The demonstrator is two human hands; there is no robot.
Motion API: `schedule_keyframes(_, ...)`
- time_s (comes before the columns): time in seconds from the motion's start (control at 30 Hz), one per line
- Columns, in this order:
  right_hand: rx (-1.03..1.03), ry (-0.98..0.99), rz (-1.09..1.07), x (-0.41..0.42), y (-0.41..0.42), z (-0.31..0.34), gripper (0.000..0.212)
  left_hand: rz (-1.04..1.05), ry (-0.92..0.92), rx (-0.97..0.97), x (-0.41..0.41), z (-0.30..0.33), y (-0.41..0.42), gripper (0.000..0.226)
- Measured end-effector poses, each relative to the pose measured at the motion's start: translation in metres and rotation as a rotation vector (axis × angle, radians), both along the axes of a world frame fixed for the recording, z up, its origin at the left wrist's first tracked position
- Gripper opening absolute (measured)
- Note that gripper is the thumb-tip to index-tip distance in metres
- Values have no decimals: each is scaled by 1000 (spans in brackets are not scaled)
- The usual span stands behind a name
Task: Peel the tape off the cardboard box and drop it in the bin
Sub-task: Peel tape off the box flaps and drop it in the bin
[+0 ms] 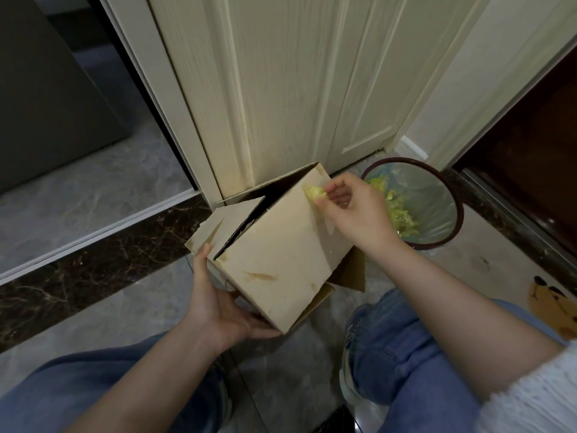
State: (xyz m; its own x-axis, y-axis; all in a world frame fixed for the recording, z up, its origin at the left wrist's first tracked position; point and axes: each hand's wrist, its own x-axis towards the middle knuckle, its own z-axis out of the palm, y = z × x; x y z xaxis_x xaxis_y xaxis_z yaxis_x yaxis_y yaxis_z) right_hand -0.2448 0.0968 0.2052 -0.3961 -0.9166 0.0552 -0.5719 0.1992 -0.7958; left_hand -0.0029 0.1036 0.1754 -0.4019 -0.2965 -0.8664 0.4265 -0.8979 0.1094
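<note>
A tan cardboard box (278, 245) is tilted in front of me above the floor, its flaps open at both ends. My left hand (218, 301) grips its lower near corner from underneath, thumb up along the left flap. My right hand (352, 207) pinches a crumpled piece of yellowish tape (315, 192) at the box's upper right edge; the tape still touches the cardboard. Just right of the box stands a round bin (449, 195) with a dark rim and a clear liner, holding several yellowish tape scraps.
A cream door (296, 89) and its frame rise directly behind the box. My knees in blue jeans (396, 348) flank the box on a grey marble floor. A dark marble strip runs left, and a mat with a bear print (559, 310) lies at right.
</note>
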Motion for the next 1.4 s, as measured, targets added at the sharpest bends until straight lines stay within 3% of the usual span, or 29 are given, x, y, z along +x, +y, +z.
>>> schedule_keyframes(0.17, 133, -246, -98, -8, -4, 3, 14, -3, -12, -14, 0, 0, 1, 100)
schedule_keyframes(0.53, 171, -683, -174, -1, -6, 6, 16, -13, -6, -22, -1, 4, 2, 104)
schedule_keyframes(0.97, 122, -832, -260, 8, -8, 14, 27, -7, -5, -18, 7, -3, 2, 105)
schedule_keyframes(1.1, 213, -988, -306, 11, -9, 20, 45, -30, -21, -38, 10, -2, 7, 105)
schedule_keyframes(1.27, 145, -808, -241, 10, 3, 23, 11, -20, -55, -72, 6, 0, 17, 105)
schedule_keyframes(1.4, 55, -708, -264, 2, 14, 22, 7, 20, -72, -73, -1, -8, 30, 112)
